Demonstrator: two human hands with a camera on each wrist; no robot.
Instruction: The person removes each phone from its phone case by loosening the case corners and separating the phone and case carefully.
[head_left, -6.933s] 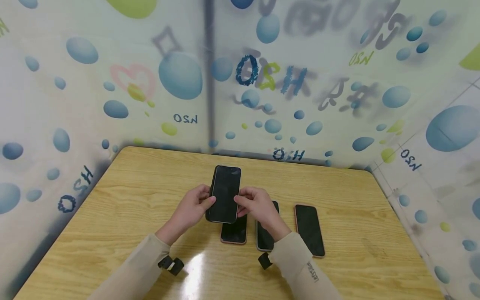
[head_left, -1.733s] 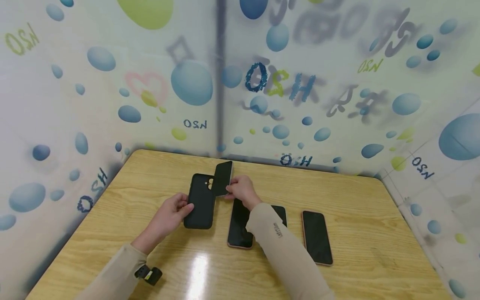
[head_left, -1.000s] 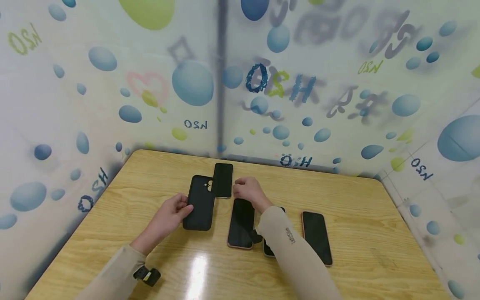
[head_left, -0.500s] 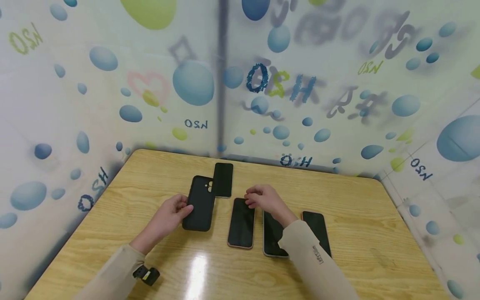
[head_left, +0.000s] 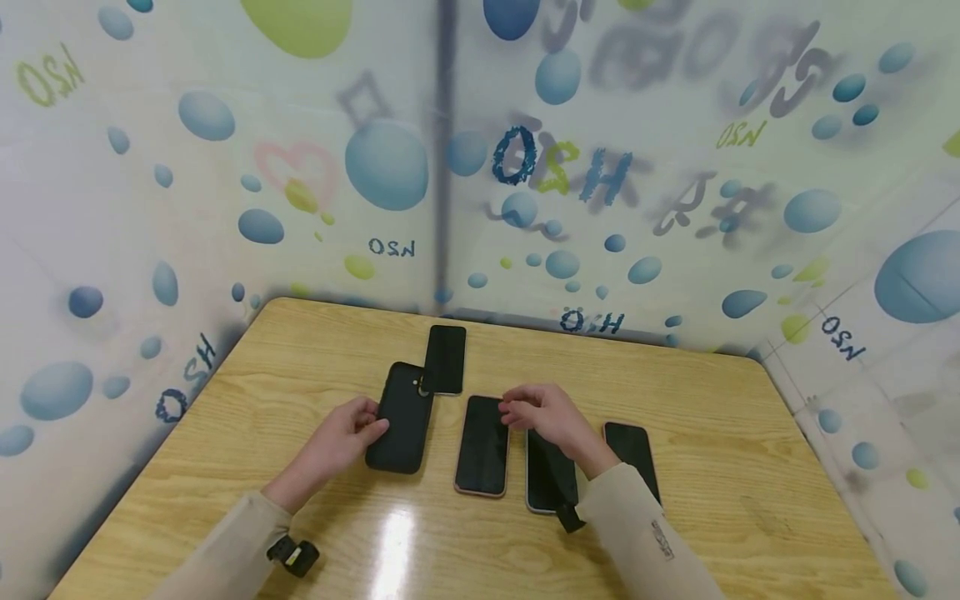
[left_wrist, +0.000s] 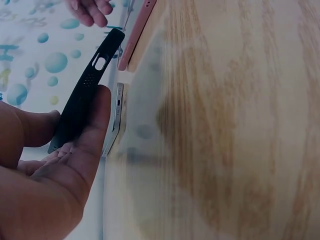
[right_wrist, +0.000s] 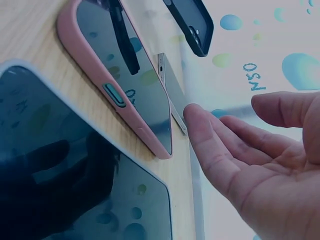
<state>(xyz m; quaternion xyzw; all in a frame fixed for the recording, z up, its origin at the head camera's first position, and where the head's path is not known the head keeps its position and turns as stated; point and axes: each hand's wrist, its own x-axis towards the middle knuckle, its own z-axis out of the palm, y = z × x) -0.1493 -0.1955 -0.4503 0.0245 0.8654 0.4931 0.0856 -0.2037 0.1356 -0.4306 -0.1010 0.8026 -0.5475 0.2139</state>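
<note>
In the head view, my left hand (head_left: 341, 442) holds an empty black phone case (head_left: 401, 427) by its left edge, thumb on the near side. The left wrist view shows that case (left_wrist: 85, 95) edge-on, tilted and raised off the table. Behind it a bare black phone (head_left: 447, 358) lies flat, its left edge partly covered by the case. My right hand (head_left: 551, 419) hovers with loose fingers above the top right corner of a pink-cased phone (head_left: 482, 450). In the right wrist view nothing lies between the thumb and fingers of the right hand (right_wrist: 260, 155).
A pale-edged phone (head_left: 546, 475) lies right of the pink-cased one, partly under the right wrist. Farther right rests another pink-edged phone (head_left: 630, 446), partly hidden by the sleeve. The wooden table (head_left: 750, 467) meets a patterned wall covering (head_left: 637, 208) at its back and sides.
Earlier both hands held the cased phone. The right hand then laid the bare phone at the back, let go and moved right and nearer. The left hand's case has dipped and tilted slightly.
</note>
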